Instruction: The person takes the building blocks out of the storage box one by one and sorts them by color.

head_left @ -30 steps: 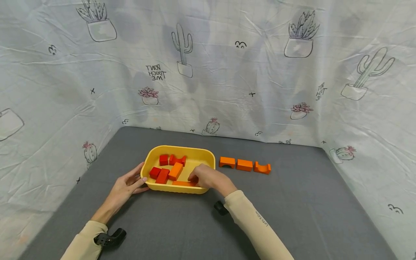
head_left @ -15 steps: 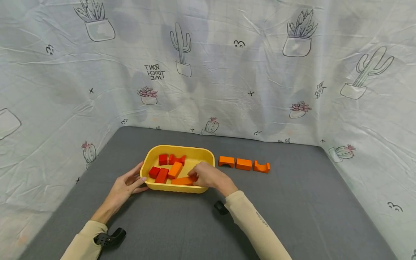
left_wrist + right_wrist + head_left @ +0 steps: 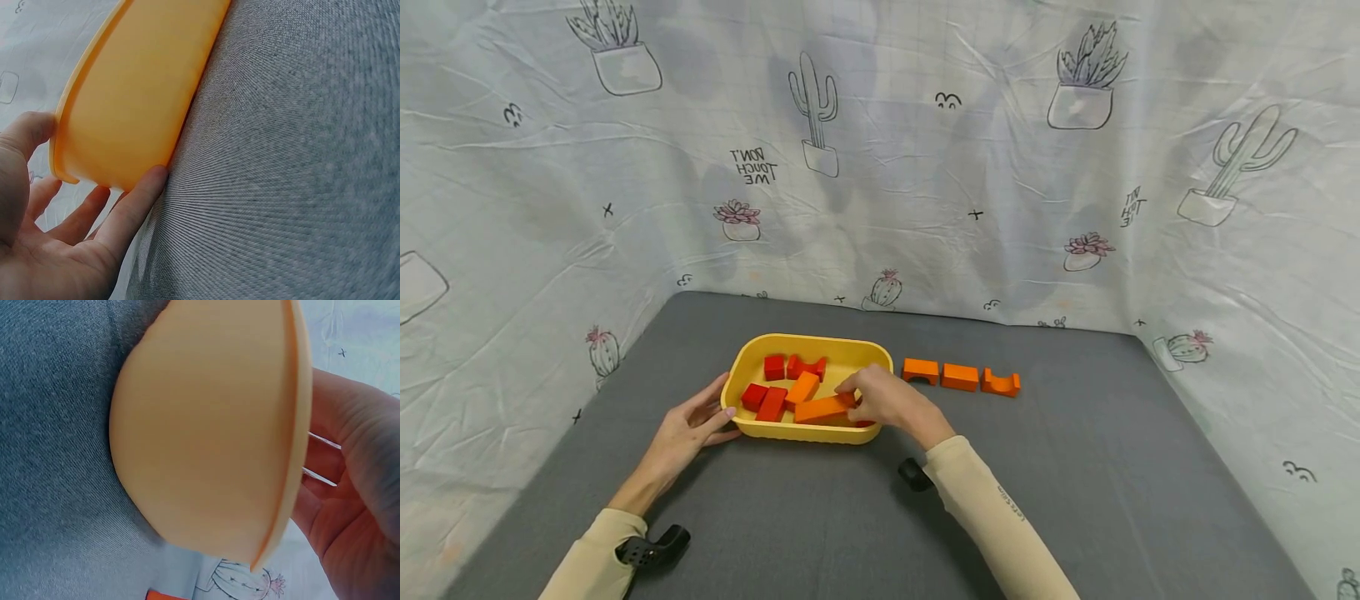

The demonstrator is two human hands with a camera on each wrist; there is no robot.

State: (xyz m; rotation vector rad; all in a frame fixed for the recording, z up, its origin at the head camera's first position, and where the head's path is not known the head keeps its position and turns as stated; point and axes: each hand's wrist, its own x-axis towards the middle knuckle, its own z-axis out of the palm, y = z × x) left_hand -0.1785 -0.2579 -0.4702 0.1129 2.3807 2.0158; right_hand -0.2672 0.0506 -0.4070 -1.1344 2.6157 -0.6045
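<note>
A yellow plastic tub (image 3: 847, 350) stands on the grey cloth with red and orange toy blocks inside. My left hand (image 3: 683, 446) holds its left end; in the left wrist view the thumb is at the rim and the fingers are spread along the outer wall. My right hand (image 3: 898, 404) reaches over the right end and pinches one end of a long orange block (image 3: 820, 409), which is tilted up at the right. In the right wrist view the tub wall (image 3: 206, 425) hides the fingertips and that block.
Red blocks (image 3: 771, 404) and a shorter orange block (image 3: 803, 387) lie in the tub's left half. A bit of red (image 3: 863, 423) shows below my right hand. Right of the tub stand an orange arch block (image 3: 921, 371), a rectangular block (image 3: 959, 377) and a U-shaped block (image 3: 1001, 382).
My right hand has raised the right end of the long orange block from the tub's front side, and red now shows beneath the hand. The left hand stays on the tub.
</note>
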